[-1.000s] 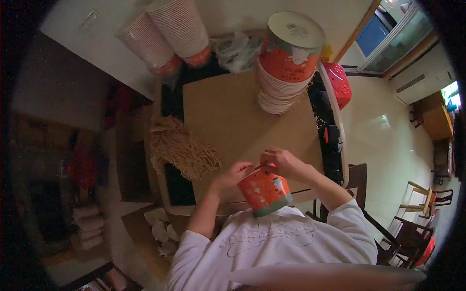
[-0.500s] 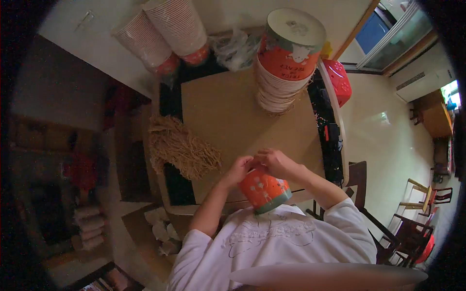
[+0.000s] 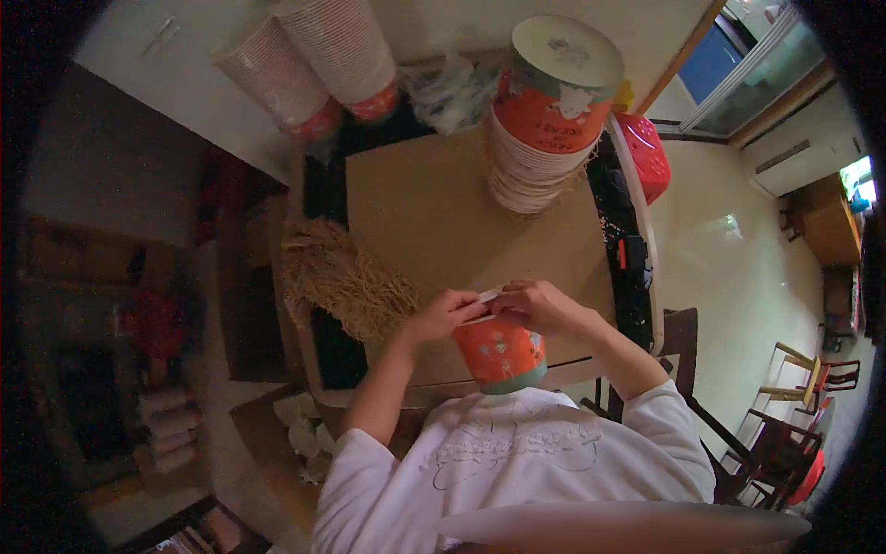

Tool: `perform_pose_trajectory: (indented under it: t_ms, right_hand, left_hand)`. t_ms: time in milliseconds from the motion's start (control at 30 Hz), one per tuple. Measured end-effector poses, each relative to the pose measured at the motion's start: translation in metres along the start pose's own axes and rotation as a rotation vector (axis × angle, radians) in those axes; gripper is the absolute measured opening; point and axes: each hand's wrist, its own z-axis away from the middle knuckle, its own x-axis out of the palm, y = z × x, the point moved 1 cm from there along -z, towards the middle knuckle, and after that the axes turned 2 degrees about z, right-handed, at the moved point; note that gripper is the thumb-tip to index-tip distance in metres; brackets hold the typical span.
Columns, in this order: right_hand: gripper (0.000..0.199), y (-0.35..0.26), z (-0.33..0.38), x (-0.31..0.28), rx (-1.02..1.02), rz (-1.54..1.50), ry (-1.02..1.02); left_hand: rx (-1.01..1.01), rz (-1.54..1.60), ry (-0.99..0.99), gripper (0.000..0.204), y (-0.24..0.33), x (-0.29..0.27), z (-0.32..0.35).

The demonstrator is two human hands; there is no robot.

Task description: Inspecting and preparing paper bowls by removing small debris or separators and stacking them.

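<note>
An orange paper bucket [image 3: 503, 355] with a green band at its bottom stands against my chest at the table's near edge, its mouth facing away from me. My left hand [image 3: 450, 312] grips the left side of the rim, fingers bent over it. From the other side, my right hand [image 3: 531, 305] pinches the rim close to the left fingertips. A pale strip of rim shows between the two hands. Whatever lies under the fingers, I cannot make out. A bundle of tan twisted paper cord [image 3: 346, 282] lies on the table to the left of my hands.
On the brown board [image 3: 415, 198] stands a tall upside-down stack of matching buckets [image 3: 549, 111], cords at its lower rims. Wrapped stacks of cups [image 3: 337, 46], clear plastic [image 3: 448, 92] and a red basket [image 3: 643, 159] sit round the far edges. Dark chairs [image 3: 678, 355] stand to the right.
The bucket has tipped, its bottom swinging slightly left and away from my chest. My hands have spread a little along the rim, and the pale edge now shows between them.
</note>
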Motion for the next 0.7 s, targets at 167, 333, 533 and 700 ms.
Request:
perform_pose_trajectory:
  t_ms: [167,333,533,700]
  right_hand:
    - [0.019,-0.001,0.000,0.009,-0.069,0.047,0.060]
    - [0.025,0.001,0.004,0.030,-0.021,0.185,-0.041]
    - [0.033,-0.016,0.001,0.026,-0.196,0.347,0.009]
    - [0.031,-0.021,-0.003,0.015,-0.134,0.332,0.056]
  left_hand:
    - [0.026,0.037,0.063,0.019,-0.006,-0.002,-0.003]
    - [0.072,-0.094,0.101,0.020,-0.012,-0.004,-0.013]
    - [0.234,-0.379,0.295,0.017,0.015,-0.023,-0.014]
    - [0.290,-0.459,0.351,0.018,0.076,-0.024,0.004]
